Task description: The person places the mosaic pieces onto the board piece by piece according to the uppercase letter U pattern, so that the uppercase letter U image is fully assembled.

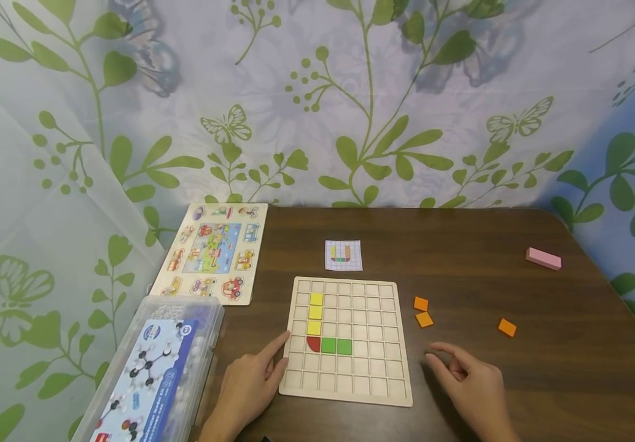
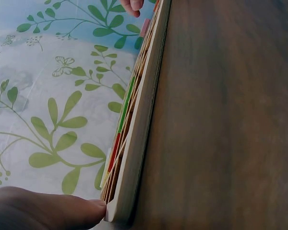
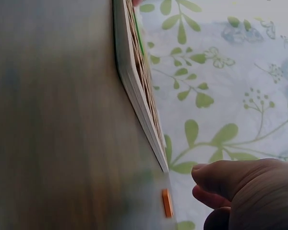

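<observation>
A square wooden grid board (image 1: pixel 373 367) lies on the table, with three yellow tiles (image 1: pixel 314 312) in a column, a red quarter-round tile (image 1: pixel 314 344) below them and two green tiles (image 1: pixel 336 346) beside the red one. My left hand (image 1: pixel 252 379) rests at the board's left edge, index finger extended along it; the left wrist view shows the thumb (image 2: pixel 81 211) touching the rim. To the right of the board hovers my right hand (image 1: pixel 473 382), its thumb and index finger bent toward each other with nothing visible between them. Closest to it are several orange tiles (image 1: pixel 424 319).
A small printed pattern card (image 1: pixel 344 265) sits behind the board. At left are a picture puzzle board (image 1: pixel 251 245) and a clear plastic box (image 1: pixel 214 313) with a molecular model label. A pink block (image 1: pixel 543 258) lies at far right, and a patterned curtain (image 1: pixel 295 123) hangs behind the table.
</observation>
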### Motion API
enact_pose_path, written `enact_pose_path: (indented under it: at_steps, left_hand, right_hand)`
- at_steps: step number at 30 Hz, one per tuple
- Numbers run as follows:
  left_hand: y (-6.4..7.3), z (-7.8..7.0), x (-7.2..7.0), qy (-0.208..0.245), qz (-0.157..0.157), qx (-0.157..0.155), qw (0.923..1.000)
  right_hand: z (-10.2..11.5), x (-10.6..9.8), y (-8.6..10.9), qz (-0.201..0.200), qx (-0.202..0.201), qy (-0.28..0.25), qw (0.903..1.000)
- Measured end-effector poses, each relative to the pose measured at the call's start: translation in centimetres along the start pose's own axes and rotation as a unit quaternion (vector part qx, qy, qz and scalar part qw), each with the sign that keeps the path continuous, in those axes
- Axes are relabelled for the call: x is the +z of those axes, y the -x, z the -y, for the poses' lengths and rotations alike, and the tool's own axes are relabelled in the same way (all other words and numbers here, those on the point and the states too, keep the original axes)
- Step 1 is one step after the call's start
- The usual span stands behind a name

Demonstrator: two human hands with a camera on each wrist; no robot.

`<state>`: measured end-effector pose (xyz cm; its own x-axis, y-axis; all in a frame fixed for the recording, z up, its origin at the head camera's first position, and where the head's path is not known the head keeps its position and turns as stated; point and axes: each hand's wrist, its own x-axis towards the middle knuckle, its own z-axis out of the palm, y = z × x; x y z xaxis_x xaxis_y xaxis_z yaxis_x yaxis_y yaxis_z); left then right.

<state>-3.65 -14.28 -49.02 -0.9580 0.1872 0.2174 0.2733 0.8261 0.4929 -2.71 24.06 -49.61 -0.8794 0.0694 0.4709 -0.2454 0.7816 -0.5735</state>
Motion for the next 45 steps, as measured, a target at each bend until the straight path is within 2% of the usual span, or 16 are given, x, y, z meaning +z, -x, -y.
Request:
enact_pose_path:
  at_steps: [5,12,21,28,38,45]
  left_hand:
    - [-0.1,0.0,0.0,-0.004,0.000,0.000,1.0000]
    - [-0.2,0.1,-0.1,-0.006,0.021,-0.017,0.9996]
    - [0.1,0.3,0.0,-0.006,-0.008,-0.006,0.9999]
    - [0.0,0.3,0.1,-0.002,0.001,-0.011,0.9999]
    - [-0.1,0.2,0.0,0.002,0.022,-0.017,0.9996]
    - [0.1,0.2,0.0,0.012,0.021,-0.017,0.9995]
  right_hand:
    - [-1.1,-1.1,0.3,-0.014,0.019,0.013,0.9996]
    - [-2.1,-2.4,0.8,-0.009,0.046,0.037,0.9982]
    - [-2.5,-2.7,1.0,0.022,0.078,0.092,0.9925]
    - [-2.8,-3.2,0.7,0.032,0.079,0.145,0.9858]
    - [-2.2,-3.6,0.8,0.029,0.098,0.152,0.9831]
    - [-1.8,-3.6,0.8,0.059,0.123,0.156,0.9784]
